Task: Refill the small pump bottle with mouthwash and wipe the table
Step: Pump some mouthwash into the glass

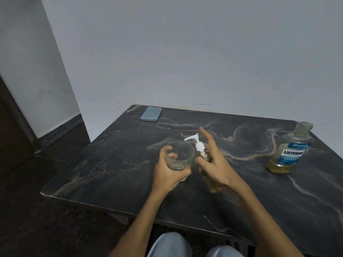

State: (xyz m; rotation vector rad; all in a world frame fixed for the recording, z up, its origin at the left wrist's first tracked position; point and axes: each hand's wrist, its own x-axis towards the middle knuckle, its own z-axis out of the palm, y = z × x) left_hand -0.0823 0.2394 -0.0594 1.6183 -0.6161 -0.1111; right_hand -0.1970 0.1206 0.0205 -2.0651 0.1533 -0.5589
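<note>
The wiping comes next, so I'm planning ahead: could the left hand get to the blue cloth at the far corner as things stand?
Probably not yet: the left hand grips the glass. The path to the blue cloth looks free.

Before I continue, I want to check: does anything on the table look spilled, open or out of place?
No spill shows on the table. One thing stands out: the Listerine bottle at the right stands uncapped, and no cap is in view. The blue cloth lies folded at the far corner.
</note>
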